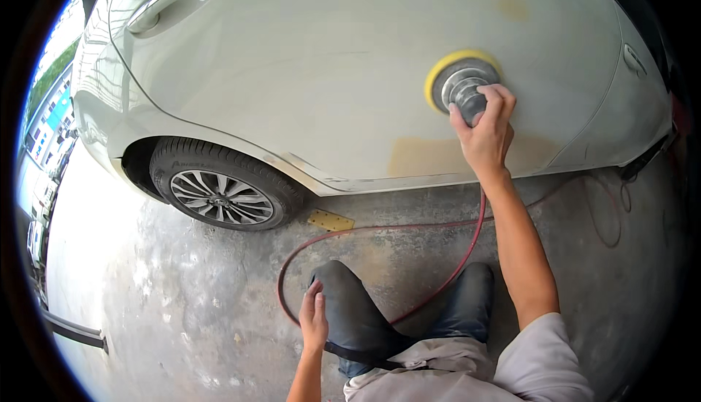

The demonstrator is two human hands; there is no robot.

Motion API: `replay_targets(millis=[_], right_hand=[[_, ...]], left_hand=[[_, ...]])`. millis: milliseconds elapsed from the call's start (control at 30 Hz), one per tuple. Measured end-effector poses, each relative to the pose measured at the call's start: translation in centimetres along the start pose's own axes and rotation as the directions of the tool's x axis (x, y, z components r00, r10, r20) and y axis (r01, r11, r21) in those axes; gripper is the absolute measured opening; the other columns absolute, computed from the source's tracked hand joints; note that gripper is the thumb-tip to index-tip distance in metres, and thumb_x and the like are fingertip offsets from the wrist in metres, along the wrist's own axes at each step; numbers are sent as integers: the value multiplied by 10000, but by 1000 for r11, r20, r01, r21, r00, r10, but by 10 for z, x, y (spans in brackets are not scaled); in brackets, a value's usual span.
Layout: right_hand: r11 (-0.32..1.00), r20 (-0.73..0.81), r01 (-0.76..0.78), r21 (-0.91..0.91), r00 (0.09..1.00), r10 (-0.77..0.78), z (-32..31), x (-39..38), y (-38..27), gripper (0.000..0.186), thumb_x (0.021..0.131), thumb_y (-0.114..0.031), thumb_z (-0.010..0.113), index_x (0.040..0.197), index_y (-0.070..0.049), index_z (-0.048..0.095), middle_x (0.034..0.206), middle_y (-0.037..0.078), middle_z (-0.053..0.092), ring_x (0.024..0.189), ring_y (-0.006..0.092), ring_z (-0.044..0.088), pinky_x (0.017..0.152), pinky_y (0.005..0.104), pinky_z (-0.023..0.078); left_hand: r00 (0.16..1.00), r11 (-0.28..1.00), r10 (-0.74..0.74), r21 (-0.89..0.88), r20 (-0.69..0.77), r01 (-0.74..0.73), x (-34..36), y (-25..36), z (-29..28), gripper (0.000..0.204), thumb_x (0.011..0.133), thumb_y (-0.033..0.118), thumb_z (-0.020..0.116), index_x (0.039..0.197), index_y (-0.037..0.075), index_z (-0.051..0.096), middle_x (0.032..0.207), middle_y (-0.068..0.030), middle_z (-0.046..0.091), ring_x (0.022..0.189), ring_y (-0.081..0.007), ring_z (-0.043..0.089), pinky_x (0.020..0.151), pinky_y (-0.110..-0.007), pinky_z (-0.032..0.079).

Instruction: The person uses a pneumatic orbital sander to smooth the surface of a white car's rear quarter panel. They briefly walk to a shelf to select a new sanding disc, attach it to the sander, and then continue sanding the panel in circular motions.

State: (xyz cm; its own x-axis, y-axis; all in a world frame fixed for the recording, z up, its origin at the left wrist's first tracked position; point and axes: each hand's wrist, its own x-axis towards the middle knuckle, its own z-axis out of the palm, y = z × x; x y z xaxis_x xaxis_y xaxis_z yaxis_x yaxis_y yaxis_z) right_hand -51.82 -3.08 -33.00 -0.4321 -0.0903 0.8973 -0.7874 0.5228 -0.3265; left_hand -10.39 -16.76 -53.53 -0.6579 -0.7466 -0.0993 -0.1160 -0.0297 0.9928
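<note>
My right hand (485, 129) is wrapped over the top of a round metal-and-black air sander (463, 77) with a yellow-edged pad (443, 64). The pad lies against the pale, dull-white car door (328, 66), right of its middle. Tan patches (423, 157) show lower on the panel and near its top right. My left hand (314, 311) is beside my bent left knee (337, 289), holding nothing, its fingers loosely stretched out.
A red hose (480, 216) loops over the stained concrete floor (182, 292). A yellow perforated strip (330, 221) lies beside the car's wheel (223, 194). A dark curved bar (73, 327) is at the lower left. Buildings (47, 121) show outside at the far left.
</note>
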Motion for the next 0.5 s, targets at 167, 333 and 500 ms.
replay_targets(millis=[167, 333, 500], right_hand=[[978, 72, 208, -26, 976, -206, 52, -18, -87, 607, 707, -358, 871, 1179, -210, 519, 1201, 72, 495, 839, 267, 670, 537, 391, 593], [942, 119, 326, 85, 935, -334, 111, -19, -184, 655, 660, -225, 874, 1177, -213, 472, 1198, 109, 478, 833, 281, 667, 499, 382, 588], [924, 310, 350, 152, 871, -381, 123, -24, -225, 432, 866, -120, 679, 1252, -175, 492, 1246, 164, 444, 884, 301, 622, 607, 379, 556]], left_hand=[[999, 998, 13, -67, -46, -16, -2, 6, -14, 468, 1084, 292, 478, 1415, -38, 490, 1448, -144, 529, 1305, -263, 553, 1036, -371, 468], [995, 991, 20, -129, -97, -32, -5, 20, -17, 460, 1081, 269, 470, 1428, -33, 474, 1465, -171, 514, 1281, -287, 576, 1022, -381, 479], [992, 988, 52, -136, -113, -67, -6, 39, -6, 453, 1079, 288, 471, 1417, -13, 485, 1446, -173, 533, 1222, -298, 622, 986, -389, 504]])
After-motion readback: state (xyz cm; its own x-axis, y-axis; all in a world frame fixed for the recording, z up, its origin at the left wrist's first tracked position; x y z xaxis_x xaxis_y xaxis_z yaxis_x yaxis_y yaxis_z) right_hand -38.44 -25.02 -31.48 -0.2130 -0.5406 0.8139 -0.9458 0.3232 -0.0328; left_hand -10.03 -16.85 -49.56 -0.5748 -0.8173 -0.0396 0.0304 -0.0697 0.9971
